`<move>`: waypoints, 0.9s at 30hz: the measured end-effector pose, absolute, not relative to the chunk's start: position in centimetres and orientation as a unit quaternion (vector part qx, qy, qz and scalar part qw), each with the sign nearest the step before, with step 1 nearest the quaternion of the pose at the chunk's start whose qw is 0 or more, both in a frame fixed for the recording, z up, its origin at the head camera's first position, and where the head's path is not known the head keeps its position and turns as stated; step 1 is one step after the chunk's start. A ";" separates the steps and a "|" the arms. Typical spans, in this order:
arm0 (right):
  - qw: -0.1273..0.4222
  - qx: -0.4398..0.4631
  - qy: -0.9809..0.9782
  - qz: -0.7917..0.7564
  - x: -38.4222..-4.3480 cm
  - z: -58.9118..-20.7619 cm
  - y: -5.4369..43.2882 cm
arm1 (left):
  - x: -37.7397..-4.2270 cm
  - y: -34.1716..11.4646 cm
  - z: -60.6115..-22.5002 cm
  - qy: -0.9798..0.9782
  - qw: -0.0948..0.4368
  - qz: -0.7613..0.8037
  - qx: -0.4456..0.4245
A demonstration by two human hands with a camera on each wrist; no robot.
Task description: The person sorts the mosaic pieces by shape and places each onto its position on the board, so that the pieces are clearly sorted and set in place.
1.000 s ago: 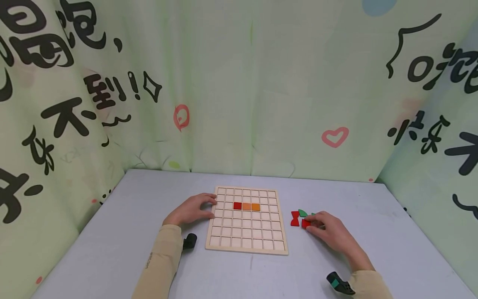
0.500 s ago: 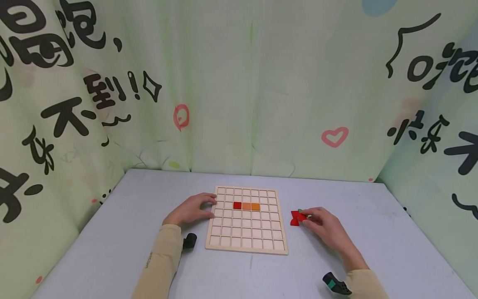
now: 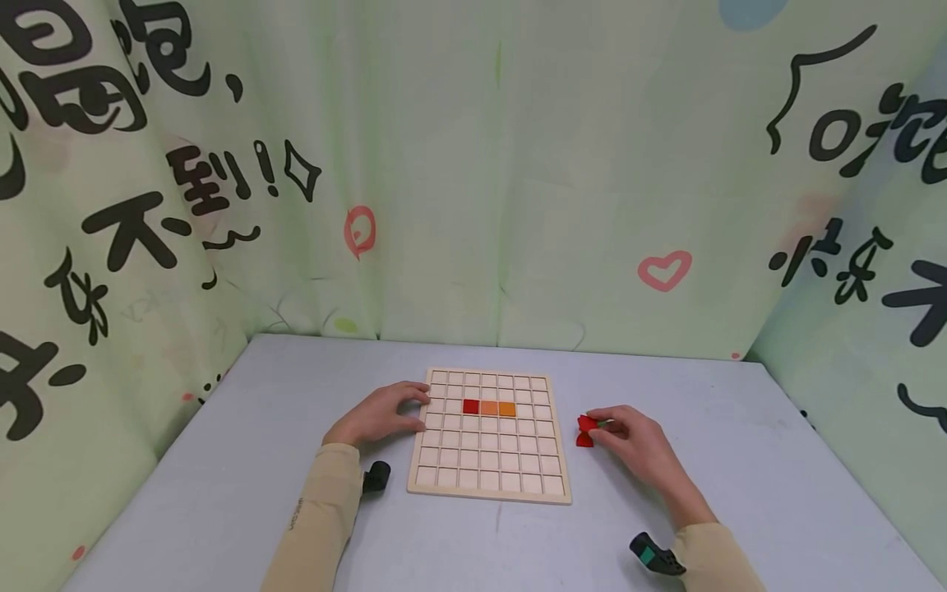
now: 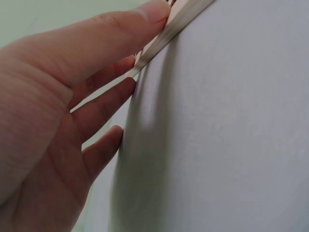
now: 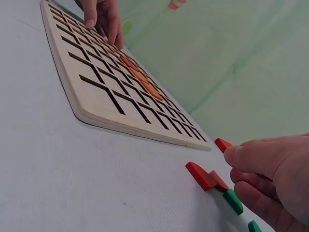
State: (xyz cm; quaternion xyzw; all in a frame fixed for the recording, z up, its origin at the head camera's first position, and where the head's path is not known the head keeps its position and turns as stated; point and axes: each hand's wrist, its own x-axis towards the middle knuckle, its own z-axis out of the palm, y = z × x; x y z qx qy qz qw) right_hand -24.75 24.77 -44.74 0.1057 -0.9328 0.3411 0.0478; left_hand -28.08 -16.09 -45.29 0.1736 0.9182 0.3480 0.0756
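A wooden grid board (image 3: 488,496) lies on the table. My left hand (image 3: 381,413) rests against its left edge, with the thumb (image 4: 154,10) on the rim and the fingers spread loosely. Right of the board, my right hand (image 3: 640,446) pinches a small red piece (image 5: 222,144) between thumb and fingers, just above the table. Under it lie two touching red pieces (image 5: 201,177), partly visible in the head view. Green pieces (image 5: 233,201) lie beside them, mostly hidden by the right hand from above.
One row of the board holds a dark red tile (image 3: 470,407), an orange tile (image 3: 489,408) and a lighter orange tile (image 3: 506,409). A printed curtain (image 3: 444,205) surrounds the table (image 3: 473,551) at the back and sides.
My right hand has taken hold of a red piece from the small group, lifted it and shifted slightly left over the other red pieces. The left hand and board have stayed put.
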 end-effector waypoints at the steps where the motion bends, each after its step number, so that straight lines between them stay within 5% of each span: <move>1: 0.046 0.106 -0.932 0.343 -24.9 -44.7 24.6 | -28.1 -16.1 -45.3 0.918 0.076 0.348 0.173; 27: 0.004 0.099 -0.927 0.360 -28.2 -44.9 19.8 | -28.2 -16.1 -45.2 0.916 0.078 0.356 0.168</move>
